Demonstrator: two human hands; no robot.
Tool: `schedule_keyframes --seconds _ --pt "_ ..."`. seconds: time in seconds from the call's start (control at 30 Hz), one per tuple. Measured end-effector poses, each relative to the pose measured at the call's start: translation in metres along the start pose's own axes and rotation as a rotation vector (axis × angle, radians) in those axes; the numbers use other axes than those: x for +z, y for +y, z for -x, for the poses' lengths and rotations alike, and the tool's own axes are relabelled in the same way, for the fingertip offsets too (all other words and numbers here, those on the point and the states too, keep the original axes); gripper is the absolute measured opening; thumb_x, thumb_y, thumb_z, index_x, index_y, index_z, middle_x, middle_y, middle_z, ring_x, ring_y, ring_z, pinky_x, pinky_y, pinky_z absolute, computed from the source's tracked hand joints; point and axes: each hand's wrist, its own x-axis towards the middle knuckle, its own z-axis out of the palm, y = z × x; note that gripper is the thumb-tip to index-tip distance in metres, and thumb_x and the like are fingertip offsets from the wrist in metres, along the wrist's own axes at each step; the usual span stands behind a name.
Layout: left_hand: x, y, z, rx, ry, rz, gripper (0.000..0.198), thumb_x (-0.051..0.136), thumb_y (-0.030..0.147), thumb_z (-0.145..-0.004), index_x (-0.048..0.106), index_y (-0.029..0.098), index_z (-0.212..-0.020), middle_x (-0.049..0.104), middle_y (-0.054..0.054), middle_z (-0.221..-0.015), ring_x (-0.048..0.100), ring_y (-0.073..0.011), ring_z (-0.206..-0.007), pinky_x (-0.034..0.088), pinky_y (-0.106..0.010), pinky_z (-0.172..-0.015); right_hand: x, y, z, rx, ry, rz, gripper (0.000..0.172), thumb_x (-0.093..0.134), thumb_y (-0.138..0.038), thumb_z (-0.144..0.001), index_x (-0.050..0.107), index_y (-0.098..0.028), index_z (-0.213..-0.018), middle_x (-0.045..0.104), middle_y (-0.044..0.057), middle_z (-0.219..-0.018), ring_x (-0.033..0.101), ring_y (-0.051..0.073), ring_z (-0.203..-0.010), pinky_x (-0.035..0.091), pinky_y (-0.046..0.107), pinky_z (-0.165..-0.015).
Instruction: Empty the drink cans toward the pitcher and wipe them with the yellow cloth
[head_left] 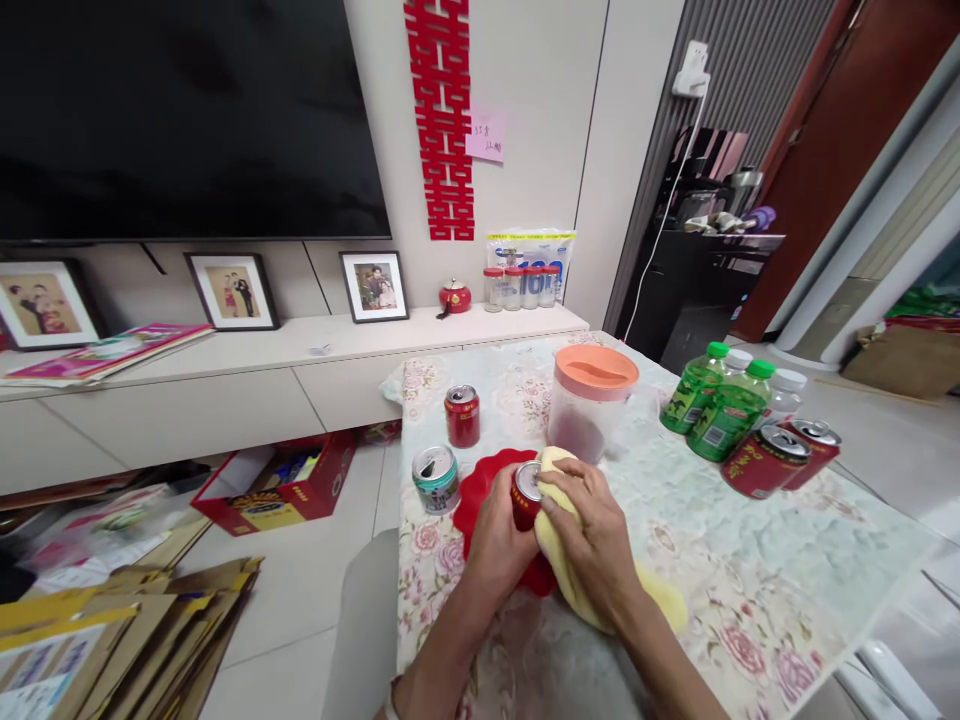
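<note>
My left hand [498, 535] is wrapped round a small red drink can [526, 497], its silver top facing up. In my right hand [592, 530] is a yellow cloth [559, 540], pressed against the can's right side. The cloth's loose end hangs onto the table. Below the can is a red scalloped dish [480, 482], partly hidden by my hands. Left of the dish stands a teal and white can [436, 480] with an opened top. A second small red can [463, 416] stands behind the dish.
A clear tub with an orange lid [596, 372] stands behind my hands. To the right are green-capped bottles [727, 418] and two larger red cans [765, 462]. A floral cloth covers the table [739, 575]. Cardboard [150, 640] and a red box [281, 485] lie on the floor.
</note>
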Motion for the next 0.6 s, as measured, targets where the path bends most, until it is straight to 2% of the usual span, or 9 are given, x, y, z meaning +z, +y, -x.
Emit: schedule_keyframes --seconds 0.13,0.2,0.27,0.33,0.4,0.47,0.6 --pt "0.001 0.007 0.0 -0.003 0.006 -0.014 0.055 0.08 0.028 -0.078 0.06 0.023 -0.129 0.076 -0.011 -0.132 0.073 -0.0343 -0.123 0.056 -0.051 -0.109 -0.008 -0.003 -0.027 0.13 -0.084 -0.091 0.029 0.071 -0.048 -0.084 0.087 -0.025 -0.092 0.073 0.011 -0.112 0.068 0.032 -0.115 0.049 0.047 -0.107" --pt "0.003 0.007 0.001 0.001 0.014 -0.014 0.057 0.08 0.028 -0.077 0.059 0.024 -0.13 0.074 -0.011 -0.133 0.071 -0.0343 -0.125 0.054 -0.051 -0.11 -0.012 -0.004 -0.038 0.212 -0.119 -0.137 0.029 0.072 -0.048 -0.081 0.085 -0.023 -0.087 0.073 0.009 -0.105 0.07 0.029 -0.103 0.053 0.044 -0.097" --pt "0.005 0.007 0.003 -0.006 0.015 -0.012 0.06 0.078 0.026 -0.077 0.057 0.024 -0.133 0.071 -0.012 -0.136 0.069 -0.0347 -0.128 0.053 -0.052 -0.112 -0.012 -0.003 -0.046 0.295 -0.153 -0.181 0.032 0.074 -0.05 -0.079 0.083 -0.021 -0.088 0.073 0.007 -0.095 0.069 0.025 -0.085 0.055 0.039 -0.08" --pt "0.007 0.005 0.006 -0.028 0.014 -0.023 0.062 0.078 0.026 -0.077 0.054 0.023 -0.134 0.069 -0.014 -0.137 0.067 -0.0357 -0.13 0.052 -0.054 -0.114 -0.01 0.0 -0.049 0.366 -0.178 -0.22 0.037 0.071 -0.054 -0.082 0.079 -0.02 -0.094 0.07 0.004 -0.08 0.064 0.021 -0.067 0.051 0.035 -0.064" --pt "0.009 0.002 0.008 -0.048 0.028 -0.04 0.063 0.078 0.025 -0.077 0.052 0.023 -0.135 0.067 -0.015 -0.137 0.066 -0.0366 -0.133 0.051 -0.056 -0.116 -0.006 0.006 -0.047 0.411 -0.175 -0.24 0.04 0.065 -0.059 -0.089 0.074 -0.02 -0.098 0.064 0.0 -0.068 0.058 0.019 -0.056 0.045 0.033 -0.055" --pt "0.012 -0.001 0.01 -0.053 0.051 -0.044 0.065 0.078 0.024 -0.076 0.051 0.022 -0.135 0.067 -0.016 -0.138 0.065 -0.0373 -0.134 0.05 -0.057 -0.117 -0.003 0.013 -0.044 0.412 -0.144 -0.232 0.041 0.06 -0.06 -0.093 0.071 -0.021 -0.094 0.063 -0.001 -0.066 0.057 0.019 -0.056 0.044 0.031 -0.056" --pt "0.017 -0.006 0.012 -0.061 0.104 -0.024 0.07 0.08 0.028 -0.076 0.049 0.023 -0.138 0.065 -0.017 -0.142 0.064 -0.0387 -0.138 0.048 -0.059 -0.12 0.0 0.022 -0.036 0.314 -0.088 -0.182 0.045 0.059 -0.062 -0.096 0.071 -0.02 -0.084 0.069 0.003 -0.079 0.062 0.021 -0.076 0.048 0.033 -0.072"
